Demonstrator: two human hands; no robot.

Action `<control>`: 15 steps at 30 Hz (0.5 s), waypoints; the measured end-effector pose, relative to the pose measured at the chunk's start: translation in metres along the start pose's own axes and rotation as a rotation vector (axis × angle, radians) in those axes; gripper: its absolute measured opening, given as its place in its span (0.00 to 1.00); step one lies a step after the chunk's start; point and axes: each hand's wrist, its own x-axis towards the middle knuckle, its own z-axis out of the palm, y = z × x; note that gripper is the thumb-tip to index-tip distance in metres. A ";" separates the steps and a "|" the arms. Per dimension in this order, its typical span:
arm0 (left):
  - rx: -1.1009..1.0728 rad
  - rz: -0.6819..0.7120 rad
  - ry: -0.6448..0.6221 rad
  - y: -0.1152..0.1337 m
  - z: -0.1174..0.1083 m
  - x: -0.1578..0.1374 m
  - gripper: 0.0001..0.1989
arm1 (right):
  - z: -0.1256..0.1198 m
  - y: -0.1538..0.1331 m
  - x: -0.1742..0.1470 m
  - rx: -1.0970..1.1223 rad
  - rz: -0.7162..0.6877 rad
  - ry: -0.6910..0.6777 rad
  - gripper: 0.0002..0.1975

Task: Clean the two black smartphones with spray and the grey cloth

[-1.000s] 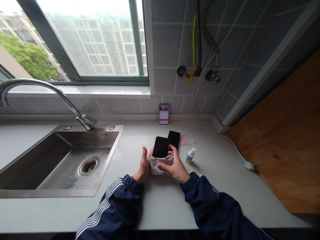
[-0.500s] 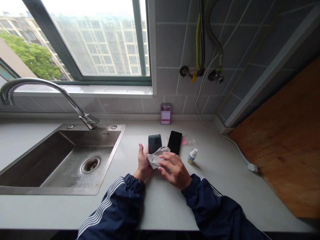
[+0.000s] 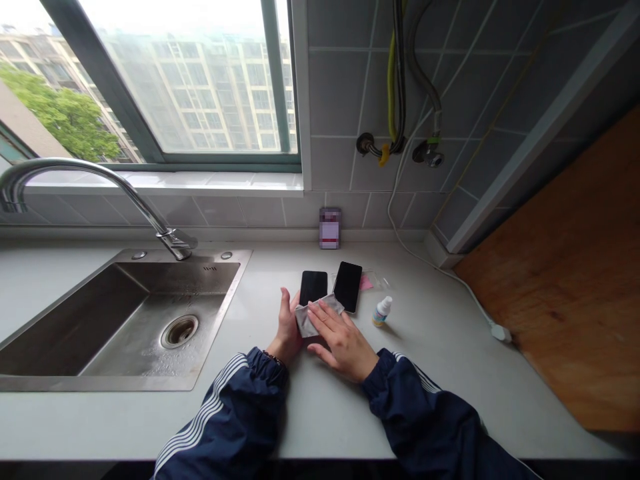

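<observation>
My left hand (image 3: pixel 287 331) is closed around the edge of a dark-screened smartphone (image 3: pixel 314 287), its thumb standing up along the left side. A grey wiping cloth (image 3: pixel 306 323) covers the phone's lower part. My right hand (image 3: pixel 341 339) lies flat on the cloth, fingers stretched out and pressing it against the screen. Just right of the held phone, a second black smartphone (image 3: pixel 348 287) rests on the counter. Close to my right hand stands a small white spray bottle (image 3: pixel 382 311) with a coloured label.
A clear plastic piece with a pink patch (image 3: pixel 367 282) lies behind the second phone. Against the wall leans a phone with a blurred screen (image 3: pixel 330 229). The steel sink (image 3: pixel 220 347) and faucet (image 3: pixel 175 241) are at left. A white cable (image 3: pixel 425 259) runs to a plug (image 3: pixel 501 333) at right.
My right hand has flattened from curled fingers onto the cloth, which now lies smoother. The held phone has shifted slightly right, and its screen looks darker.
</observation>
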 end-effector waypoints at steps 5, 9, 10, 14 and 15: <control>0.043 -0.065 -0.055 -0.002 -0.001 -0.001 0.43 | 0.002 0.001 0.000 -0.019 0.049 0.034 0.40; 0.030 -0.065 -0.058 -0.007 -0.002 0.000 0.42 | 0.004 0.007 0.003 -0.040 0.102 0.065 0.42; 0.036 -0.067 -0.065 -0.008 -0.003 0.001 0.42 | 0.005 0.009 0.005 -0.042 0.117 0.079 0.42; 0.147 -0.136 -0.070 -0.009 -0.010 0.002 0.45 | 0.005 0.018 0.015 -0.045 0.187 0.122 0.41; 0.176 -0.160 -0.060 -0.009 -0.012 0.002 0.46 | 0.005 0.020 0.019 -0.043 0.203 0.125 0.41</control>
